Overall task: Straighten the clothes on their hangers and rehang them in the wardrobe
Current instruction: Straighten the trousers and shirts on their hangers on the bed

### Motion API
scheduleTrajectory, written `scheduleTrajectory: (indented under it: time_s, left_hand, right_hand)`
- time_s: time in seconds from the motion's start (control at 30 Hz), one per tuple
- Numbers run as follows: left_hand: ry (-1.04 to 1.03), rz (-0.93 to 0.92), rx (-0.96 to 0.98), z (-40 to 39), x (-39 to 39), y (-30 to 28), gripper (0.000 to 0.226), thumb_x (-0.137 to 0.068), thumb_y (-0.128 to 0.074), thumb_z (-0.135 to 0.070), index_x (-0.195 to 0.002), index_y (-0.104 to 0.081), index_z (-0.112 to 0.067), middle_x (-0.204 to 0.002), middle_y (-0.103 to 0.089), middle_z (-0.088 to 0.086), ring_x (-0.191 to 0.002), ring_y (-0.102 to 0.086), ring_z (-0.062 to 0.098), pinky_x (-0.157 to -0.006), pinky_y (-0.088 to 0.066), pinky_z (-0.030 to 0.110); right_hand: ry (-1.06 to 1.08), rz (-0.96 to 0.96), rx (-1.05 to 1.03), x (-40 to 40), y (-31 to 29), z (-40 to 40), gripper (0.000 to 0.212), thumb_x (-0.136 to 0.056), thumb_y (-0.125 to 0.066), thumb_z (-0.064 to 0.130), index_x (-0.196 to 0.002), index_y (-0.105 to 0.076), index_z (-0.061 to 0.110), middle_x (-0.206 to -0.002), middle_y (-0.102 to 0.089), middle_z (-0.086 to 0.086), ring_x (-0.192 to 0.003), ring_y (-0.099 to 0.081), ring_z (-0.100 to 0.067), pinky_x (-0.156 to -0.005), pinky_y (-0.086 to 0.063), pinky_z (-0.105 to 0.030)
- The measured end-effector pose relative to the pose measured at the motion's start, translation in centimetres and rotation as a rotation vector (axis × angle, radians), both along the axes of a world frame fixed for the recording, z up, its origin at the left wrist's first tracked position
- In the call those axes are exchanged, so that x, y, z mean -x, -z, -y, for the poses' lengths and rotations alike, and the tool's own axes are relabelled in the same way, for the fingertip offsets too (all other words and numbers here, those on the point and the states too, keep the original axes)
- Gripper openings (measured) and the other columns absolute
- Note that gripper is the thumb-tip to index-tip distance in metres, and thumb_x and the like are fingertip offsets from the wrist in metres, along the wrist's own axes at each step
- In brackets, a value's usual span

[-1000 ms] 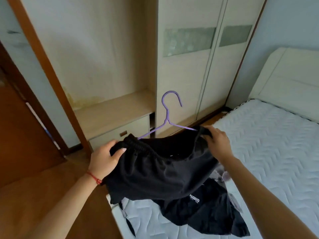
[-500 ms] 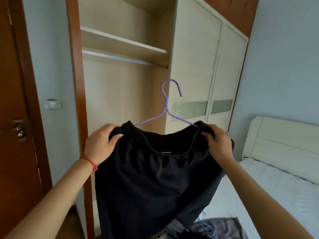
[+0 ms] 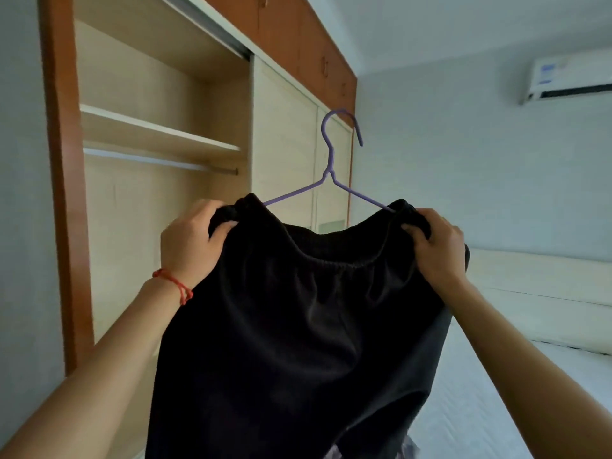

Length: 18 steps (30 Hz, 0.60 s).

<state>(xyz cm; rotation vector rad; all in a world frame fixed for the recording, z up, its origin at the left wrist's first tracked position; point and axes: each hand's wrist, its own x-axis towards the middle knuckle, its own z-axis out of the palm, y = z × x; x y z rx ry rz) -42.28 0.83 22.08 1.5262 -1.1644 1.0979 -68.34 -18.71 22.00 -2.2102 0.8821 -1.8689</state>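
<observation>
Black garment (image 3: 298, 326): dark soft fabric, gathered elastic waistband at top, hangs down out of frame; waistband stretched across purple hanger (image 3: 331, 167), sagging in middle. Hanger: thin wire, hook upright, opening toward right, both sloped shoulders run into waistband corners (lower part hidden by fabric). Wardrobe (image 3: 159, 134): light wood interior, open compartment at left, shelf above bare hanging rail (image 3: 155, 159); closed sliding doors right of it, behind hanger.
</observation>
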Motion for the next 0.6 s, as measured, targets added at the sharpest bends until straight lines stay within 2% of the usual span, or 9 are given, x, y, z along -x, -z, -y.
scheduleTrajectory:
  time_s: [0.13,0.27,0.33,0.43,0.6]
  left_hand:
    - [0.164,-0.041,-0.002,2.5,3.9,-0.9,0.022,-0.084,-0.063,-0.018,-0.101,-0.064,-0.004,-0.091,-0.069,0.013,-0.076,-0.063,0.033,-0.056,-0.042,0.025]
    - [0.36,-0.103,-0.044,5.2,9.8,-0.6,0.02,-0.084,-0.061,-0.019,-0.101,-0.063,-0.008,-0.096,-0.068,0.01,-0.086,-0.063,0.03,-0.072,-0.052,0.04]
    - [0.415,-0.122,-0.05,6.5,13.5,-0.4,0.02,-0.085,-0.061,-0.019,-0.102,-0.063,-0.009,-0.099,-0.067,0.009,-0.09,-0.063,0.03,-0.077,-0.05,0.038]
    - [0.505,-0.139,-0.065,8.1,19.6,0.0,0.022,-0.086,-0.06,-0.02,-0.104,-0.063,-0.008,-0.102,-0.067,0.01,-0.093,-0.062,0.03,-0.075,-0.041,0.029]
    - [0.664,-0.133,-0.116,10.4,30.4,1.5,0.034,-0.083,-0.049,-0.033,-0.105,-0.062,-0.01,-0.102,-0.066,0.011,-0.093,-0.061,0.03,-0.074,-0.039,0.029]
  right_hand:
    - [0.148,-0.006,0.016,6.5,-1.2,-1.2,0.021,-0.089,-0.055,0.017,-0.107,-0.063,0.014,-0.096,-0.068,-0.011,-0.094,-0.056,-0.031,-0.089,-0.041,-0.039]
    - [0.298,-0.002,0.017,14.7,-1.1,-2.6,0.021,-0.089,-0.055,0.021,-0.107,-0.064,0.017,-0.098,-0.068,-0.009,-0.096,-0.055,-0.033,-0.088,-0.039,-0.038]
    - [0.37,-0.009,0.002,19.0,-0.9,-3.1,0.021,-0.089,-0.056,0.024,-0.108,-0.063,0.019,-0.099,-0.068,-0.008,-0.098,-0.055,-0.033,-0.087,-0.04,-0.038]
    - [0.477,-0.023,0.018,25.9,-0.5,-4.0,0.021,-0.088,-0.056,0.026,-0.107,-0.063,0.019,-0.099,-0.069,-0.009,-0.096,-0.057,-0.034,-0.087,-0.042,-0.04]
    - [0.622,-0.086,0.039,38.1,0.7,-6.5,0.02,-0.088,-0.057,0.024,-0.105,-0.064,0.016,-0.097,-0.07,-0.01,-0.092,-0.061,-0.033,-0.084,-0.048,-0.044]
